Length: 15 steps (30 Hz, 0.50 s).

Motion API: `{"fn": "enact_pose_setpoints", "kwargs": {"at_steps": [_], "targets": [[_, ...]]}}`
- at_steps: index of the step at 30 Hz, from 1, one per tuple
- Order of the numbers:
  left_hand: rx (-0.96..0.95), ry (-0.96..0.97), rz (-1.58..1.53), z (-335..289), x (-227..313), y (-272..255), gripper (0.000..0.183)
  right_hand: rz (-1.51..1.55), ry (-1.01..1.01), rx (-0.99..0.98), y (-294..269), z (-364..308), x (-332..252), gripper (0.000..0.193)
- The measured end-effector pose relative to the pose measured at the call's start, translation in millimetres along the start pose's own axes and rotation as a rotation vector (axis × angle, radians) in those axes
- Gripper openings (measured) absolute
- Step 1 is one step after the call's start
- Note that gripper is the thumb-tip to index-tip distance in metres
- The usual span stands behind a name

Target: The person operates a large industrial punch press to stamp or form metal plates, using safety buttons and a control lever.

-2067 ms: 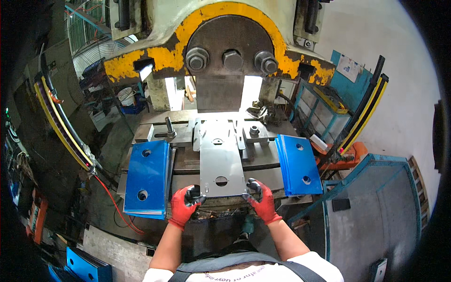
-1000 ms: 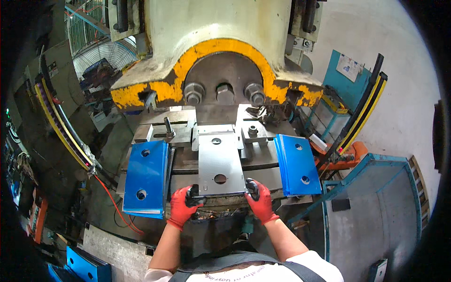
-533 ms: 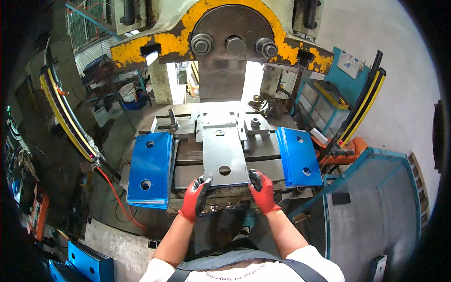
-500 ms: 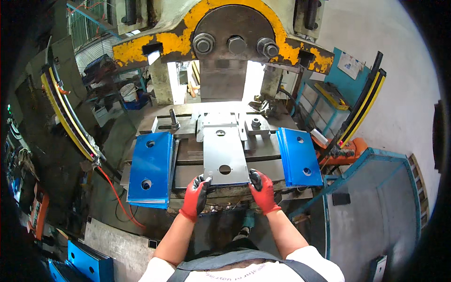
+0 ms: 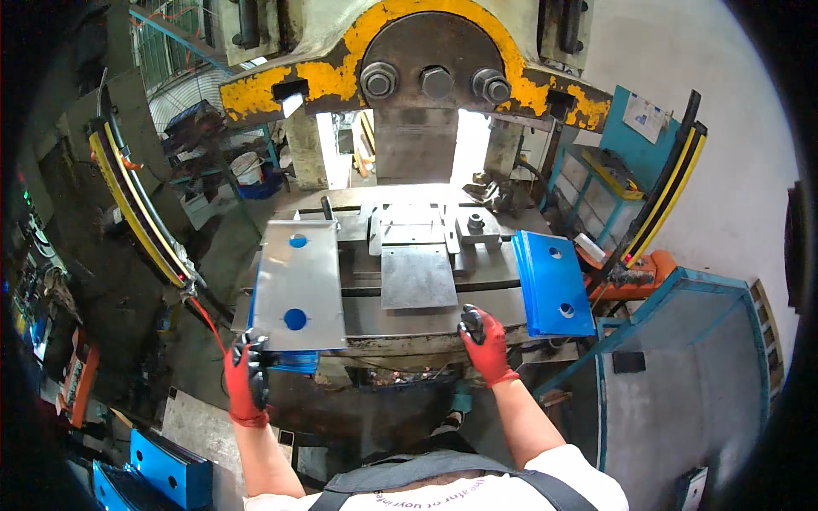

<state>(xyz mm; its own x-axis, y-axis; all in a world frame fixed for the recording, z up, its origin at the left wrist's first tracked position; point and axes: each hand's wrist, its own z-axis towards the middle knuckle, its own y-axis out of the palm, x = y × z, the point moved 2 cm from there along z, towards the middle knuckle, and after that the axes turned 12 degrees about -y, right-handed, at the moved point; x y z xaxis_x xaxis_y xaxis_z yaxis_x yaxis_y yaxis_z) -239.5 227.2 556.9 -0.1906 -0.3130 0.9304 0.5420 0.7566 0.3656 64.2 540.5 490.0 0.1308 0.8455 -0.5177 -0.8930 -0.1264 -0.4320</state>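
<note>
A bare grey metal plate (image 5: 300, 266) with two round holes lies over, or just above, the left stack of blue plates (image 5: 296, 361); blue shows through its holes. My left hand (image 5: 247, 381), in a red glove with black fingers, grips the plate's near left corner. To the right, my right hand (image 5: 487, 345), gloved the same way, hovers in front of the press bed with its fingers curled in and nothing visible in them. Between the hands, a flat steel die block (image 5: 418, 279) lies uncovered on the press bed (image 5: 362, 322).
A second stack of blue plates (image 5: 555, 285) stands at the bed's right. Yellow-and-black light guards (image 5: 141, 213) flank the press on both sides. Overhead hangs the press ram (image 5: 436, 55) with large bolts. More blue plates (image 5: 170, 470) lie at lower left; a blue-framed panel (image 5: 686, 349) stands at right.
The grey plate has moved from the die, where both hands held it, left onto or over the blue stack with my left hand. My right hand has let go of it.
</note>
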Motion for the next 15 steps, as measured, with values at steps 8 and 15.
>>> {"fn": "enact_pose_setpoints", "kwargs": {"at_steps": [8,15], "targets": [[0.064,-0.210,0.358,26.8,8.1,-47.8,0.035,0.040,0.071,-0.037,-15.7,3.1,1.2,0.044],[0.295,-0.165,1.356,15.3,37.2,-28.8,0.054,-0.414,0.016,0.166,-90.4,3.3,13.2,0.052]]}}
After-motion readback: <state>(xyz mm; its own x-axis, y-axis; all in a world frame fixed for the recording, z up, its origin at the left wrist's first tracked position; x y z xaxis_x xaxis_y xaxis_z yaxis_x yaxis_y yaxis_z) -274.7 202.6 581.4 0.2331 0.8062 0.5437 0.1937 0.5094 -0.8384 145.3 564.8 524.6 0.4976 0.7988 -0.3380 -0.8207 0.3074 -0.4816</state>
